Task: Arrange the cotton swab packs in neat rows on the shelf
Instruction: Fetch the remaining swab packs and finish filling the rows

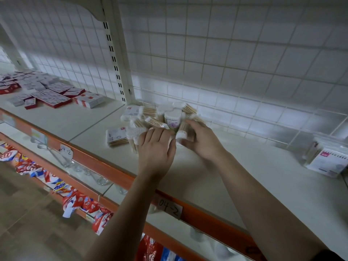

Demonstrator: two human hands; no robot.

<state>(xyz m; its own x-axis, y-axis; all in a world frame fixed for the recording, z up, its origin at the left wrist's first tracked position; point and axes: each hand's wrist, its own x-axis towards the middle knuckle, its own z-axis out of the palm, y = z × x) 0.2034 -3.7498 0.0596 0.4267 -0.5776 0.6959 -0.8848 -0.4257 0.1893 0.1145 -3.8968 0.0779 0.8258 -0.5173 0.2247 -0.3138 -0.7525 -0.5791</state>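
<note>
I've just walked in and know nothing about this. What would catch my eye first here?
A jumbled pile of cotton swab packs lies in the middle of the white shelf. The left hand rests flat on it, while the right hand curls round one pack at its near edge. Red and white boxes lie scattered far to the left.

Shelf (235,176) matt, smooth; swab packs (160,117) glossy plastic, wooden sticks.

Red-and-white boxes (52,95) far left, snack packets (82,202) below, handwritten label (168,205)
</note>
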